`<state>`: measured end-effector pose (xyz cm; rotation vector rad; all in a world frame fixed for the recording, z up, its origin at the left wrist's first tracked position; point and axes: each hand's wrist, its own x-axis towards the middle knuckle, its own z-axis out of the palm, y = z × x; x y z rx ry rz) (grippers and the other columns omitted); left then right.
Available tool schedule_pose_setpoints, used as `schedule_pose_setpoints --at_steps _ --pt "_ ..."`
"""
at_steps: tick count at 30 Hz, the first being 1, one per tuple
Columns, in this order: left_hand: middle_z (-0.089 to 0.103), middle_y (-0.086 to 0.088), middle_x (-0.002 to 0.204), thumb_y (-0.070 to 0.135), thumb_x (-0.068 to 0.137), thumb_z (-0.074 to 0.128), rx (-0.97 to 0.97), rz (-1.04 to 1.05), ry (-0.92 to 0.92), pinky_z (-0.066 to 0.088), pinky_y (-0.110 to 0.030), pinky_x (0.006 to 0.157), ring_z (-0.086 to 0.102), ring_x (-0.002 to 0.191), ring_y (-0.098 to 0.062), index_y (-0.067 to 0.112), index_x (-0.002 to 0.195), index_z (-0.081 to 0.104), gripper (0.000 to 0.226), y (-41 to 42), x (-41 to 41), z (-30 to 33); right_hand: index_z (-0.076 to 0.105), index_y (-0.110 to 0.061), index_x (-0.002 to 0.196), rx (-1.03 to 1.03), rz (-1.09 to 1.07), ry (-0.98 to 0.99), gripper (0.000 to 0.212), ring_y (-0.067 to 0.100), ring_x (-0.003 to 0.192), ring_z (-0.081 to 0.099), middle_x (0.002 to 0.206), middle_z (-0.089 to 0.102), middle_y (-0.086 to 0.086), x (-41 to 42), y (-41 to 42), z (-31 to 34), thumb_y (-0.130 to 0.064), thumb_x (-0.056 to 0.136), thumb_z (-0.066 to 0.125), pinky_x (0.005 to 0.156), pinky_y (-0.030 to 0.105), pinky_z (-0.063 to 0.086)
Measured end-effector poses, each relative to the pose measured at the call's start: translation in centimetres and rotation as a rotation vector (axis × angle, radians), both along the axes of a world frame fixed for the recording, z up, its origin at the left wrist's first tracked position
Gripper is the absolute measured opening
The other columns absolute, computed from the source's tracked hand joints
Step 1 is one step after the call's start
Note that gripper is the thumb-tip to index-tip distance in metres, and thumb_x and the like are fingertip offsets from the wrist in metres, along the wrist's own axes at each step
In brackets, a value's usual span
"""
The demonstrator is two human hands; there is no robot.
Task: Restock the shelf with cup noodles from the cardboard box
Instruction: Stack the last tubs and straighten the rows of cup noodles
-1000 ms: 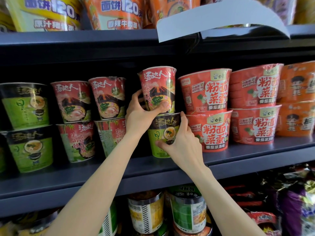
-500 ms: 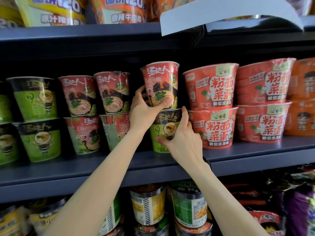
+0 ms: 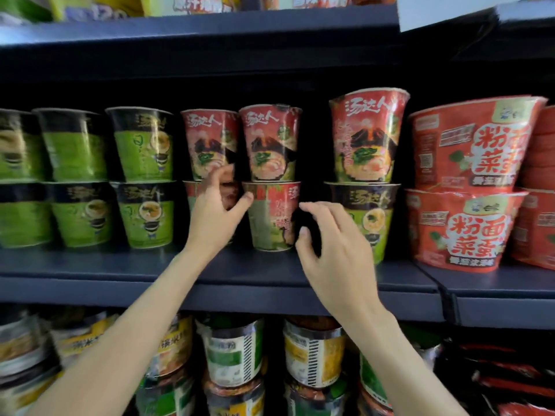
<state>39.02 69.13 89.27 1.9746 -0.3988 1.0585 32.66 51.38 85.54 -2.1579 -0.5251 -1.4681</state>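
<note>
A red volcano-print cup (image 3: pixel 368 136) stands on a green-and-black cup (image 3: pixel 371 217) on the dark middle shelf (image 3: pixel 270 283). To their left stand two more stacks of red cups (image 3: pixel 270 142), and further left rows of green cups (image 3: pixel 144 145). My left hand (image 3: pixel 216 217) hovers in front of the lower red cups, fingers loosely curled, holding nothing. My right hand (image 3: pixel 333 253) hangs just left of the green bottom cup with spread, bent fingers; it grips nothing. The cardboard box is out of sight.
Large red bowls (image 3: pixel 468 187) are stacked two high at the right of the same shelf. The shelf below holds several tall cups with foil lids (image 3: pixel 231 352) and dark packets at the right. Yellow and orange tubs line the top shelf.
Both hands have let go of the red-on-green stack and drawn back to the left and toward me. The view has swung left, so the stack now sits further right.
</note>
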Motion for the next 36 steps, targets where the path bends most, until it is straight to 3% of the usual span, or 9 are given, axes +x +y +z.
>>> schedule_pose_setpoints --at_steps 5,9,13,16,20,25,29,32,36 --pt "0.048 -0.005 0.138 0.044 0.087 0.06 0.167 0.016 0.089 0.037 -0.022 0.082 0.054 0.115 -0.02 0.021 0.145 0.023 0.073 0.6 0.8 0.9 0.01 -0.007 0.15 0.057 -0.011 0.463 0.079 0.035 0.123 0.047 0.139 0.042 0.018 3.9 3.2 2.6 -0.032 0.091 0.056 0.096 0.039 0.041" --pt "0.039 -0.006 0.146 0.049 0.09 0.053 0.315 -0.039 0.141 0.04 -0.028 0.09 0.048 0.123 -0.024 0.02 0.15 0.009 0.08 0.9 1.1 1.8 0.009 -0.007 0.15 0.246 0.102 0.706 0.081 0.03 0.12 0.051 0.133 0.051 0.014 6.2 4.0 4.2 -0.028 0.089 0.059 0.083 0.026 0.041" --pt "0.045 -0.003 0.143 0.049 0.087 0.057 0.367 -0.186 0.188 0.037 -0.023 0.087 0.049 0.123 -0.02 0.021 0.151 0.006 0.086 1.4 1.9 1.8 0.02 -0.011 0.146 0.313 0.127 0.64 0.071 0.024 0.102 0.061 0.108 0.062 0.006 5.0 4.9 3.6 -0.02 0.088 0.06 0.077 0.026 0.044" --pt "0.036 0.003 0.149 0.05 0.084 0.06 0.325 -0.289 0.229 0.03 -0.019 0.089 0.039 0.132 -0.016 0.023 0.151 0.01 0.088 2.0 2.1 2.2 0.013 -0.016 0.15 0.277 0.066 0.53 0.078 0.026 0.11 0.056 0.125 0.056 0.009 2.9 5.6 2.4 -0.024 0.088 0.059 0.091 0.035 0.045" --pt "0.034 0.005 0.15 0.054 0.08 0.061 0.246 -0.422 0.313 0.029 -0.019 0.09 0.037 0.133 -0.015 0.027 0.149 0.017 0.086 2.3 2.3 2.7 0.007 -0.028 0.151 0.211 -0.007 0.474 0.081 0.022 0.096 0.053 0.134 0.038 0.006 0.5 6.5 1.3 -0.02 0.088 0.058 0.084 0.028 0.042" --pt "0.035 0.005 0.148 0.05 0.081 0.063 0.197 -0.518 0.334 0.025 -0.018 0.093 0.033 0.135 -0.014 0.029 0.147 0.024 0.08 2.2 2.6 3.0 0.003 -0.029 0.152 0.152 -0.073 0.435 0.084 0.029 0.114 0.047 0.142 0.024 0.007 -0.5 7.2 0.3 -0.019 0.089 0.057 0.096 0.038 0.044" --pt "0.04 0.005 0.146 0.065 0.062 0.07 0.137 -0.598 0.365 0.033 -0.029 0.107 0.04 0.131 -0.014 0.032 0.146 0.027 0.1 2.3 3.2 2.7 0.013 -0.027 0.15 0.184 -0.106 0.369 0.077 0.024 0.116 0.046 0.137 0.031 0.004 -0.5 7.0 0.0 -0.023 0.089 0.058 0.09 0.039 0.047" --pt "0.037 0.005 0.149 0.066 0.063 0.065 0.163 -0.595 0.348 0.031 -0.033 0.109 0.037 0.134 -0.015 0.033 0.148 0.022 0.101 2.2 3.2 2.5 0.017 -0.024 0.148 0.274 -0.156 0.308 0.076 0.024 0.115 0.048 0.132 0.036 0.003 0.0 6.8 0.2 -0.032 0.087 0.062 0.088 0.042 0.049" --pt "0.031 0.008 0.151 0.077 0.063 0.061 0.191 -0.545 0.288 0.029 -0.032 0.11 0.034 0.135 -0.011 0.034 0.148 0.015 0.106 2.6 2.4 2.8 -0.002 -0.025 0.149 0.306 -0.207 0.351 0.102 0.031 0.111 0.053 0.137 0.036 0.008 1.2 6.9 0.5 -0.053 0.079 0.066 0.083 0.042 0.049"
